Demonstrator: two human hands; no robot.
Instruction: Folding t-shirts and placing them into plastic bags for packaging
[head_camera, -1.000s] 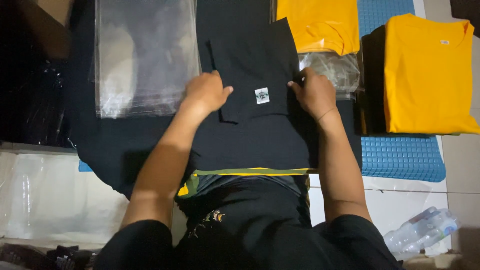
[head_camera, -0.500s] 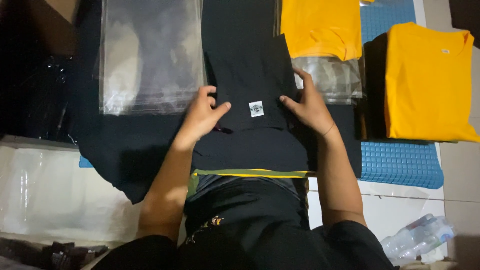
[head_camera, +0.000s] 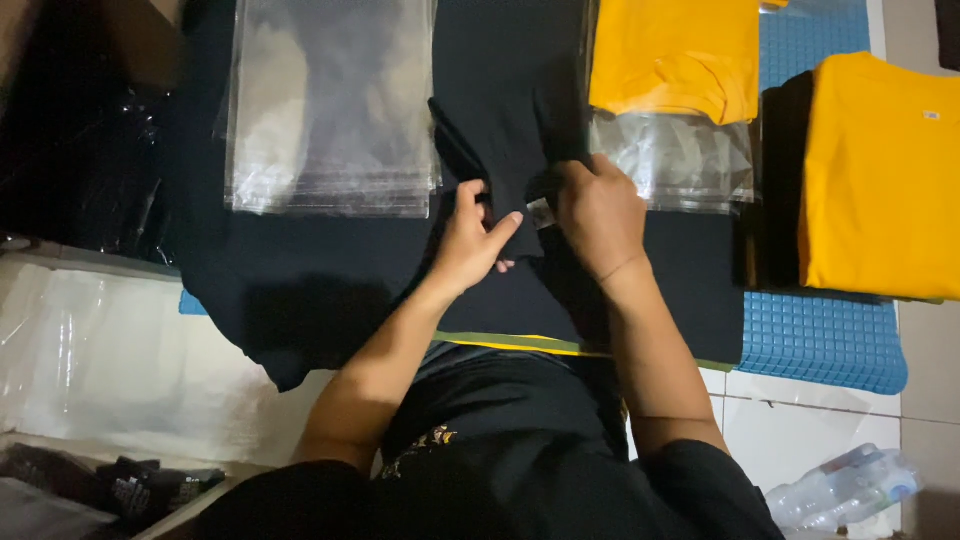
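Left hand (head_camera: 475, 240) and right hand (head_camera: 597, 215) close together over black shirt (head_camera: 505, 150), fingers curled, pinching fabric fold between them; clear bags (head_camera: 330, 110) left.

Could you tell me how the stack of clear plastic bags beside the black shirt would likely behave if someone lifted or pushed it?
The stack of clear plastic bags looks thin and glossy, so it would probably sag limply if lifted by one edge. Its smooth sheets, slightly offset at the near edge, would likely slide apart when pushed. It seems light, lying flat on the black cloth.
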